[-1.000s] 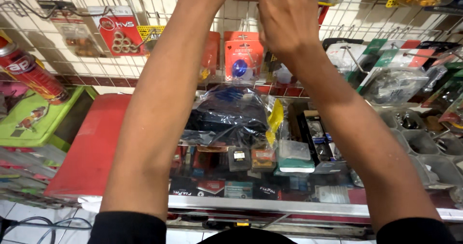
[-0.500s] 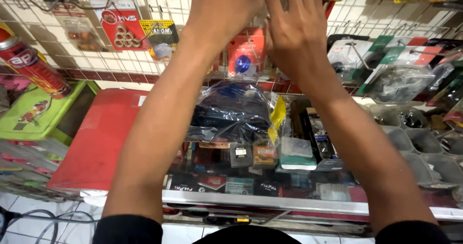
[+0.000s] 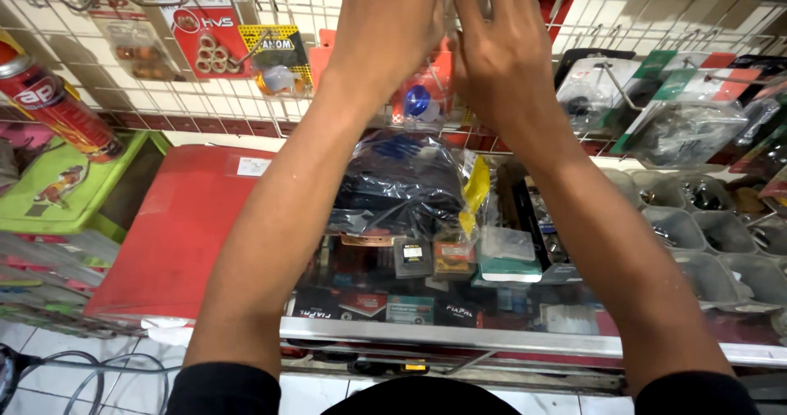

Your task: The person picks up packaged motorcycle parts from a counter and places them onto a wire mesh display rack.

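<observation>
Red card pack (image 3: 420, 95), behind raised hands (image 3: 447, 46)

A flat red board (image 3: 176, 230) lies on the tabletop, with a small white label near its top edge. Beside it sits a lime-green tray (image 3: 78, 193). A red spray can (image 3: 53, 103) has a silver top. The wire grid rack (image 3: 221, 95) is white. A glossy black plastic bag (image 3: 402, 181) carries blue print and a yellow tag. A red blister card (image 3: 422, 95) holds a blue round part. The bins (image 3: 721, 243) are translucent grey. Both sleeves (image 3: 221, 390) are black.
</observation>
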